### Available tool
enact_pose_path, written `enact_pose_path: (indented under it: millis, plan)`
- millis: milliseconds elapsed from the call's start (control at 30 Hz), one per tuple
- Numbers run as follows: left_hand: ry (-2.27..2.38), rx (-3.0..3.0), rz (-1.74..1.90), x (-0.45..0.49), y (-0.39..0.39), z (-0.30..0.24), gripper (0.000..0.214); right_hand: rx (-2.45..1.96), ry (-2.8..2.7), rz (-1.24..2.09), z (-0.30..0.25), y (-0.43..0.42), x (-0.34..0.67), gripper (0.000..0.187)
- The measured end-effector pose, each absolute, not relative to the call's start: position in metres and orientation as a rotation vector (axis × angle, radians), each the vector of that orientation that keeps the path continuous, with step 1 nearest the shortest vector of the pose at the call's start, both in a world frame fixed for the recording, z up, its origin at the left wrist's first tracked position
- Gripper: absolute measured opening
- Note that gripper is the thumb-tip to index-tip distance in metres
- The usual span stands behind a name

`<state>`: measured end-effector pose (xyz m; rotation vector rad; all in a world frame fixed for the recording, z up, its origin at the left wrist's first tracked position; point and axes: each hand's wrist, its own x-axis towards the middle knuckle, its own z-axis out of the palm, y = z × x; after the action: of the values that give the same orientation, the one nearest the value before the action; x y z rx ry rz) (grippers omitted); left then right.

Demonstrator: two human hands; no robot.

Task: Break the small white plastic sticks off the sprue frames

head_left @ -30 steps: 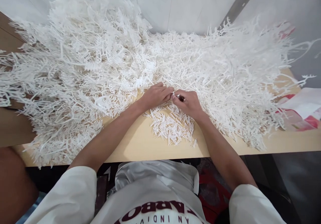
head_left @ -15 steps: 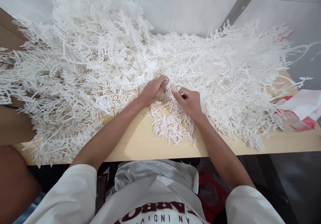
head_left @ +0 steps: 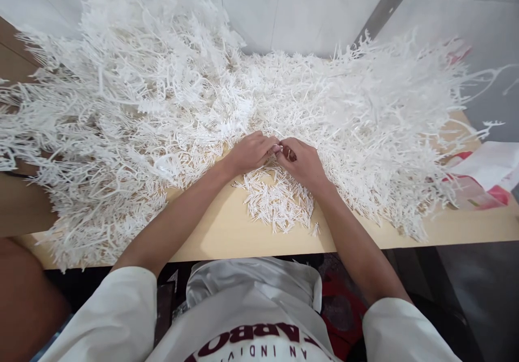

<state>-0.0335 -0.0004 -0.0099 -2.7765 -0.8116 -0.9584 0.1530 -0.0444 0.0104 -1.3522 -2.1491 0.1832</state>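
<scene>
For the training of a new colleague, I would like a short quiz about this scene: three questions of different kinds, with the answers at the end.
1. True or false: the left hand and the right hand are close together.
2. Choose one. From the person's side, where is the crumpled red-and-white plastic?
A) at the left end of the table
B) in the middle
C) at the right end
3. Fill the gap: the small pile of short white pieces lies between the hands and the table's ____ edge.

Key: 1. True. 2. C. 3. Near.
</scene>
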Motion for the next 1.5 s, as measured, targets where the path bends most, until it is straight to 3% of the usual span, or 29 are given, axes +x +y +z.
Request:
enact_pose_path:
  millis: [200,400,733,933,1100,1233,1367,1500]
  plan:
    - [-0.838,-2.675,-1.050,-0.030,0.001,-0.014,0.037,-1.254,-2.207,-0.264,0.013,-0.047,0.146,0.030]
    - [-0.832,-2.647,-1.223,-0.030,0.004,-0.021,0.036,-1.088,-2.200,-0.533,0.013,-0.046,0.143,0.032]
    - [-0.846,-2.699,-1.239,-0.036,-0.002,-0.008,0.030,-1.339,-2.136,0.036,0.016,-0.046,0.146,0.021]
    - [-0.854,-2.544,-1.285,-0.031,0.004,-0.022,0.023,-1.385,-2.278,-0.085,0.014,-0.042,0.147,0.025]
    - [-1.168,-2.612,-1.401,-0.036,0.008,-0.019,0.034,-1.202,-2.308,-0.253,0.018,-0.053,0.138,0.028]
    - [-1.600,-2.488,-1.682,-0.045,0.005,-0.006,0.034,-0.939,-2.339,-0.133,0.026,-0.069,0.129,0.028]
    - [-1.413,-2.771,-1.551,-0.046,-0.001,-0.001,0.031,-1.142,-2.091,0.025,0.025,-0.065,0.133,0.016]
    - [-1.244,-2.803,-1.543,-0.045,-0.003,-0.003,0.028,-1.295,-1.992,0.223,0.019,-0.052,0.142,0.027]
